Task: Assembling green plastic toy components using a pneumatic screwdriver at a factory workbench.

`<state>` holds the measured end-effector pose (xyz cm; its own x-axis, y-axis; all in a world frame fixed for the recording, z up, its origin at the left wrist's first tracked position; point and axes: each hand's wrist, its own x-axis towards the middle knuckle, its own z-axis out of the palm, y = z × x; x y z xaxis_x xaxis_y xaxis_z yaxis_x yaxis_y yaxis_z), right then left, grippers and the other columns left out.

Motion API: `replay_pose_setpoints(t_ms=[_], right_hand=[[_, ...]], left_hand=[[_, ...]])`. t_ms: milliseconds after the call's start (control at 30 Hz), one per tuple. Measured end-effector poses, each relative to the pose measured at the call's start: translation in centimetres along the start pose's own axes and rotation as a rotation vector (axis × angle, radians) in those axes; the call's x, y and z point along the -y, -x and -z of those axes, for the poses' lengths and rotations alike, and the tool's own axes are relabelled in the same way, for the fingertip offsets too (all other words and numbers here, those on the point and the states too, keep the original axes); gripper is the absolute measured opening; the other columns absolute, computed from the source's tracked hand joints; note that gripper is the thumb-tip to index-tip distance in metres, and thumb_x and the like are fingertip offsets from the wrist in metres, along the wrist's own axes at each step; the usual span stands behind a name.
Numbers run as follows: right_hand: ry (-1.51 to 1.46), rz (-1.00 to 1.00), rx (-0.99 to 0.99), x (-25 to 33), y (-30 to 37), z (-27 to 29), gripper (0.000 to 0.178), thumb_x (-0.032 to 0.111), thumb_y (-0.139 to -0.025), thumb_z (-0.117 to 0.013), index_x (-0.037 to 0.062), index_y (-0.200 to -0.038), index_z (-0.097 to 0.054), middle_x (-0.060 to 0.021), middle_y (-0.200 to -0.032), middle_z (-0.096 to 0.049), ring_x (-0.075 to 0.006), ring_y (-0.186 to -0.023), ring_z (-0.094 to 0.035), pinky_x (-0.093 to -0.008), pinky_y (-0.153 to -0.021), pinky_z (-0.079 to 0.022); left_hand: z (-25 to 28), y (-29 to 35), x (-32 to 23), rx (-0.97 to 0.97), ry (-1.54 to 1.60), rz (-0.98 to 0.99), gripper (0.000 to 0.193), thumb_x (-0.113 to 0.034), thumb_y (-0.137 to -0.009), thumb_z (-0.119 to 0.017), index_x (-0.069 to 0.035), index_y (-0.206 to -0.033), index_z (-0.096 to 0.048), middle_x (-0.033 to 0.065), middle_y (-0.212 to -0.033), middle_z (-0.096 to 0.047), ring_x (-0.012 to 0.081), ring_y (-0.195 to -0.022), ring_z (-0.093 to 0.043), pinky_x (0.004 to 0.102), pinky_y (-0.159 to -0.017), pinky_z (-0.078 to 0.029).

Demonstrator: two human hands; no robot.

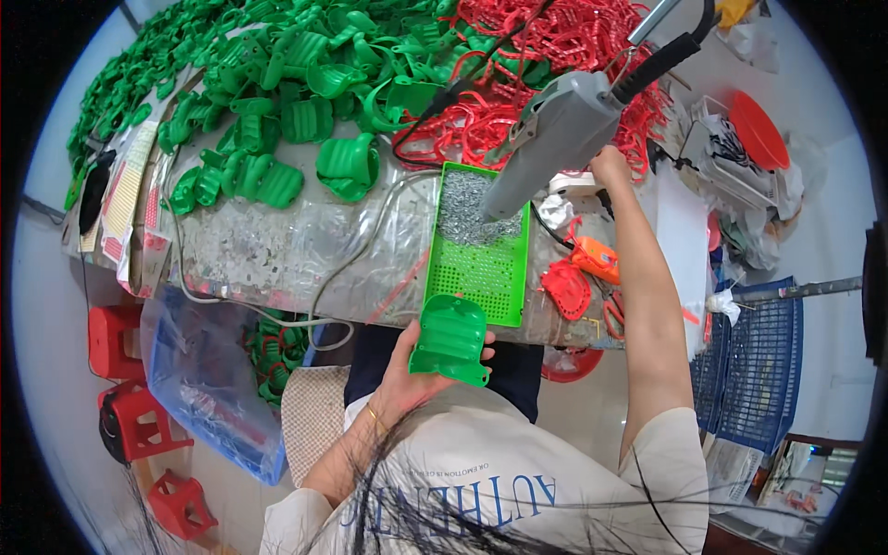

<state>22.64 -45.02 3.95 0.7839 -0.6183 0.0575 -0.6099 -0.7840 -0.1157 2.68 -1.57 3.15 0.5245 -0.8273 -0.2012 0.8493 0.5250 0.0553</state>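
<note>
My left hand (398, 375) is wrapped round a green curved plastic guard (450, 335) with ribs and small side tabs, held just in front of the table edge. Far to the right, my right hand (610, 168) is stretched out at the edge of the red strap pile (638, 120). Its fingers look curled, and what they hold, if anything, is hidden. Between the hands stands a green perforated tray (476, 277) with many small metal pieces (467, 208) at its far end. A grey handheld power tool (555, 139) hangs above it, its tip over the tray.
Green guards (305, 74) heap across the back left. An orange tool (595, 259), red scissors (614, 314) and a red moulded piece (565, 289) lie right of the tray. A cable (370, 231) crosses the tabletop. A lined blue bin (213, 388) and red stools (148, 421) stand at left.
</note>
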Motion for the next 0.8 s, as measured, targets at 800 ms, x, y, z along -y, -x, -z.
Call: replay_pose_setpoints(t_ms=[800], right_hand=[[-1.063,0.320,-0.058,2.0,17.6,12.9,0.018,0.010,-0.084,-0.064,0.0052,-0.101,-0.069,-0.0003,-0.087,-0.063,-0.0060,-0.080,-0.054,-0.0208,-0.068,-0.042]], left_hand=[[-0.2,-1.1,-0.2,0.047,-0.041,0.073,0.072,-0.053,-0.089,-0.050,-0.004,-0.140,-0.033,0.0252,-0.135,-0.044,0.0369,-0.122,-0.047,0.0511,-0.100,-0.039]])
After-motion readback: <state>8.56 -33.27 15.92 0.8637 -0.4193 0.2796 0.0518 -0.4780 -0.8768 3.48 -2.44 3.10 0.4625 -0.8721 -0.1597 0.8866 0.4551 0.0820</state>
